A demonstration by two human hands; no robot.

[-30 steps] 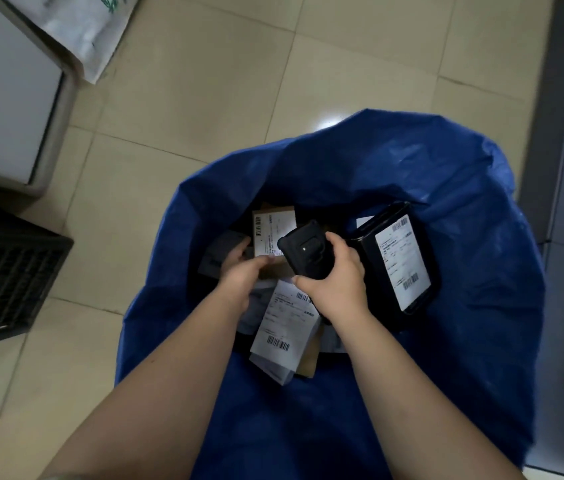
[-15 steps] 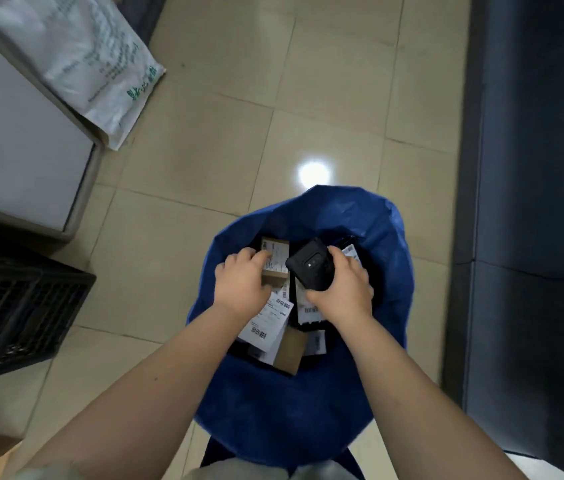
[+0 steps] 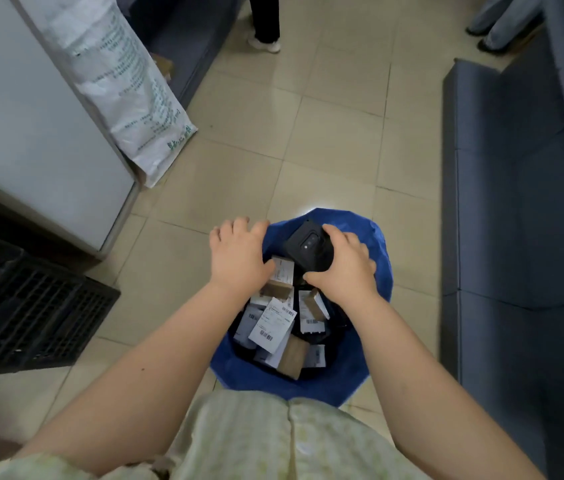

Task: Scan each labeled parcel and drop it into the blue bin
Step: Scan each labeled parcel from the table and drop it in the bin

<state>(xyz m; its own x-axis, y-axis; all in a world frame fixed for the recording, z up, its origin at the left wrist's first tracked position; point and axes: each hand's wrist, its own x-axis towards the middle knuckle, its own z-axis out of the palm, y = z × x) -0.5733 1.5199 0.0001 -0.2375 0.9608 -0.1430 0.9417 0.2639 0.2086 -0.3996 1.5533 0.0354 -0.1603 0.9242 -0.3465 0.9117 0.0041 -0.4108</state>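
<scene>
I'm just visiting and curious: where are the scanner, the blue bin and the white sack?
scanner [image 3: 308, 245]: head view, its black back.
blue bin [image 3: 325, 382]: head view, bare near wall.
white sack [image 3: 128, 95]: head view, printed front.

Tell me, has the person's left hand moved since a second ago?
Yes. Judged against the blue bin, the left hand has come away from the parcels in the middle and now sits over the bin's left rim, fingers past its edge.
</scene>
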